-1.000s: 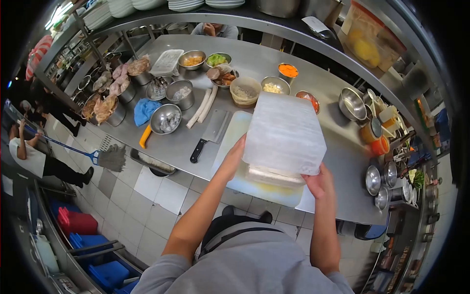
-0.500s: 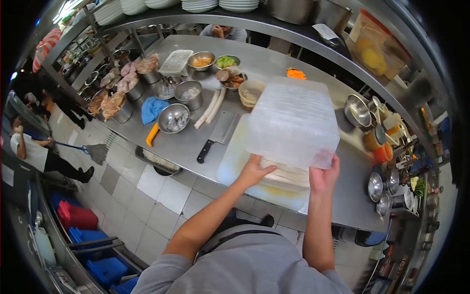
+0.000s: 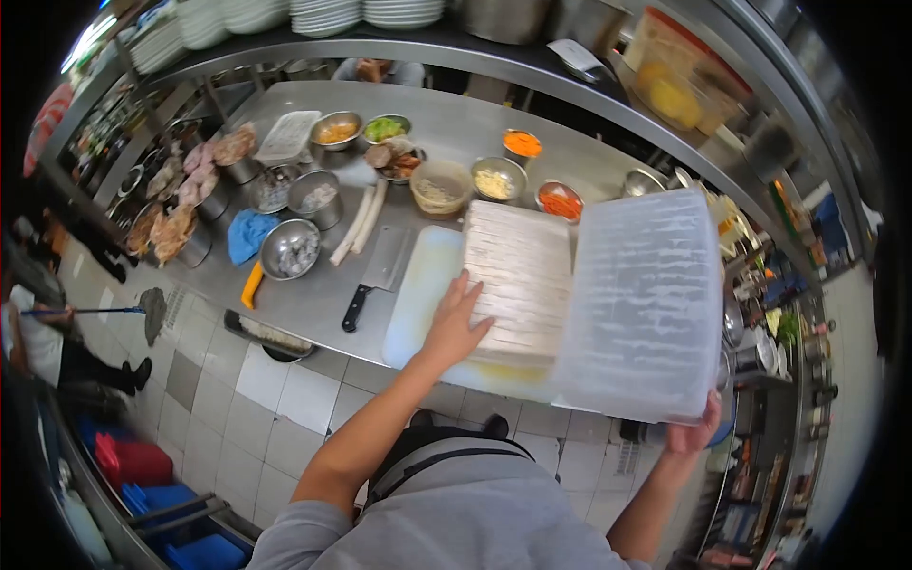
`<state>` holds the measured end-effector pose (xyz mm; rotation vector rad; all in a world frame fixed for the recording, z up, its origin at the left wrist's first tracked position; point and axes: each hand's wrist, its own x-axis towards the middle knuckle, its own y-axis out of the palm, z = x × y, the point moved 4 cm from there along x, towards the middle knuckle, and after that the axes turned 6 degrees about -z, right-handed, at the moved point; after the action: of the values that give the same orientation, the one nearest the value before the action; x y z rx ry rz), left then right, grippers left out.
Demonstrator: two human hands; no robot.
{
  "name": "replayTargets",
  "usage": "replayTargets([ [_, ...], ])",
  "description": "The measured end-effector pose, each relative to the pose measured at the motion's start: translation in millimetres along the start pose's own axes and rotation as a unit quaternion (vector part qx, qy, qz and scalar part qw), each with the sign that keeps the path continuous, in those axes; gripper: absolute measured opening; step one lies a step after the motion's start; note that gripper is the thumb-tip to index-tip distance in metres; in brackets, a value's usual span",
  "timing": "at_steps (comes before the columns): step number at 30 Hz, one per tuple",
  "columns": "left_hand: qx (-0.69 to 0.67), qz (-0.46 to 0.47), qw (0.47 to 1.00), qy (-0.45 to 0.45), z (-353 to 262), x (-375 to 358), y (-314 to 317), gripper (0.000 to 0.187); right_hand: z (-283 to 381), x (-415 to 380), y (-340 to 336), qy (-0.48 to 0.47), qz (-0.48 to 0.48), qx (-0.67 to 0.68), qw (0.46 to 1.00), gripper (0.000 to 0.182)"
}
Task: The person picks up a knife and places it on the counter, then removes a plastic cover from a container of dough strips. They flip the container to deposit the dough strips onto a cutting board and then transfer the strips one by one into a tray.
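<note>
The steel tabletop (image 3: 427,101) ran beneath everything, with the pale cutting board (image 3: 415,285) along its near edge. The translucent tub (image 3: 646,285) was tilted to the right of the block, overlapping its side in view; whether the two touched could not be told. The white layered block (image 3: 518,275) sat on the board, its creased top uncovered.

The hands were well apart. The left hand (image 3: 456,328) lay with fingers spread over the block's near left part, gripping nothing, while the right hand (image 3: 696,434) was clamped on the tub's near right corner.

Handling this well seemed to call for light, flat pressure from the left palm, so the layers did not slide or tear, and a firm hold on the tub, whose far end looked unsupported by any hand. Its rim was best kept clear of the bowl of orange-red strips (image 3: 560,201) beyond. The cleaver (image 3: 385,258), left of the board, also deserved room.

No brand or label could be read; the slip (image 3: 575,55) on the overhead shelf (image 3: 399,47) was too small to make out.
</note>
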<state>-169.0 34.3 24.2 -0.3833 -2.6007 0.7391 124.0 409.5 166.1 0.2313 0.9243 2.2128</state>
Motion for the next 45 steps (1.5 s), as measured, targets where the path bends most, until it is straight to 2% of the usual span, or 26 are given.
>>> replayTargets([
  [1,0.032,0.010,0.999,0.009,-6,3,0,0.070,17,-17,6,-0.012,-0.014,0.000,1.000,0.051],
  [2,0.063,0.017,0.998,0.021,-14,9,0,0.071,33,-31,21,-0.059,0.031,-0.151,0.986,0.049],
  [3,0.076,0.017,0.996,0.032,-17,10,5,0.067,41,-41,32,-0.101,0.071,-0.299,0.946,0.049],
  [4,0.069,0.032,0.996,0.046,-18,10,10,0.067,42,-46,29,-0.111,0.052,-0.300,0.946,0.049],
  [5,0.079,0.016,0.996,0.049,-19,10,11,0.065,36,-48,20,-0.097,0.023,-0.485,0.869,0.051],
  [6,0.088,0.001,0.995,0.053,-19,10,13,0.062,28,-48,10,-0.071,-0.011,-0.650,0.757,0.054],
  [8,0.078,0.008,0.995,0.062,-21,8,17,0.061,-9,-41,9,-0.176,0.055,-0.784,0.593,0.053],
  [12,0.099,-0.005,0.992,0.079,-21,9,19,0.060,-83,-22,-20,-0.119,0.053,-0.841,0.525,0.042],
  [14,0.099,0.005,0.992,0.078,-22,9,20,0.060,-119,-16,-37,-0.083,0.086,-0.855,0.505,0.046],
  [18,0.092,0.000,0.993,0.075,-19,7,20,0.060,-160,-3,-37,-0.082,0.104,-0.840,0.527,0.049],
  [21,0.075,-0.015,0.994,0.082,-14,6,21,0.060,-181,11,-30,-0.096,0.117,-0.826,0.543,0.061],
  [23,0.068,-0.026,0.993,0.088,-10,7,19,0.060,-196,29,-43,-0.228,0.152,-0.779,0.564,0.074],
  [25,0.046,-0.013,0.996,0.072,-7,1,14,0.057,-195,34,-24,-0.051,0.123,-0.762,0.634,0.083],
  [26,0.061,-0.027,0.996,0.055,-5,-1,6,0.057,-197,37,-16,-0.048,0.148,-0.757,0.635,0.083],
  [28,-0.051,0.011,0.998,0.038,-4,-11,-9,0.054,-197,39,-8,-0.023,0.138,-0.764,0.630,0.085],
  [29,-0.045,0.004,0.999,0.029,3,-18,-22,0.054,-195,34,-1,-0.019,0.151,-0.762,0.629,0.085],
  [31,-0.032,-0.041,0.998,0.019,18,-35,-41,0.055,-184,26,17,0.027,0.143,-0.718,0.681,0.082],
  [32,-0.030,-0.048,0.998,0.014,28,-42,-54,0.055,-187,29,7,0.027,0.151,-0.719,0.678,0.082],
  [34,0.059,-0.115,0.991,0.023,69,-63,-87,0.059,-181,35,-12,-0.071,0.122,-0.668,0.730,0.074],
  [35,0.117,-0.143,0.983,0.001,94,-75,-99,0.061,-173,32,-5,-0.072,0.099,-0.648,0.752,0.058],
  [36,0.175,-0.169,0.970,-0.021,113,-85,-111,0.062,-172,33,-3,-0.073,0.104,-0.648,0.751,0.058],
  [37,0.175,-0.173,0.969,-0.023,120,-89,-121,0.062,-169,35,-4,-0.062,0.099,-0.614,0.781,0.053],
  [38,0.215,-0.177,0.956,-0.090,130,-93,-131,0.063,-168,37,-6,-0.050,0.093,-0.579,0.809,0.048],
  [39,0.254,-0.180,0.937,-0.157,138,-97,-137,0.063,-170,34,2,-0.042,0.100,-0.571,0.814,0.039],
  [43,0.239,-0.156,0.939,-0.193,161,-85,-135,0.065,-196,20,43,-0.017,0.176,-0.537,0.825,0.028],
  [45,0.224,-0.107,0.936,-0.251,167,-74,-128,0.060,-214,12,53,-0.005,0.192,-0.525,0.829,0.027],
])
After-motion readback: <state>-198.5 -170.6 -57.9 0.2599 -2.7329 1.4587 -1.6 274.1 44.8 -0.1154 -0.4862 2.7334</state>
